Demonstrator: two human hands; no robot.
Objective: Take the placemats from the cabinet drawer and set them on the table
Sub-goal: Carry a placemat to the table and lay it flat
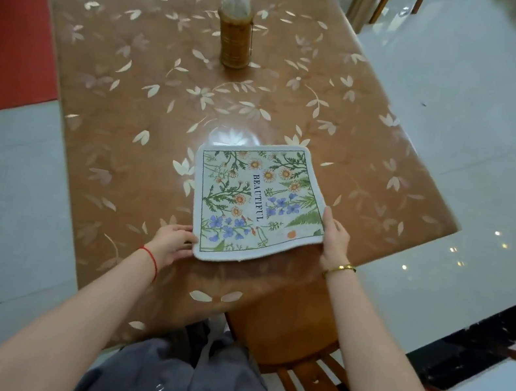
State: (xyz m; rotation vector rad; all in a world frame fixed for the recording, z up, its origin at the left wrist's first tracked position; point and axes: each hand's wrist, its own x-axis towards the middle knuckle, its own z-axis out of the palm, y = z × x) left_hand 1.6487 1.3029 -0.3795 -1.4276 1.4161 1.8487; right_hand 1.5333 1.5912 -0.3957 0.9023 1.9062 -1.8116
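A square white placemat (257,200) printed with flowers and the word BEAUTIFUL lies near the front right of the long brown table (136,98). Its near edge looks slightly lifted above the tabletop. My left hand (172,244) holds the near left corner, fingers under the edge. My right hand (335,238) grips the near right corner, thumb lying along the mat's right side. The cabinet drawer is out of view.
A woven brown bottle (236,34) stands upright at the table's middle, beyond the mat. A wooden chair (304,338) is tucked under the near table end, by my legs. A red carpet (4,40) lies left; glossy white floor (472,105) right.
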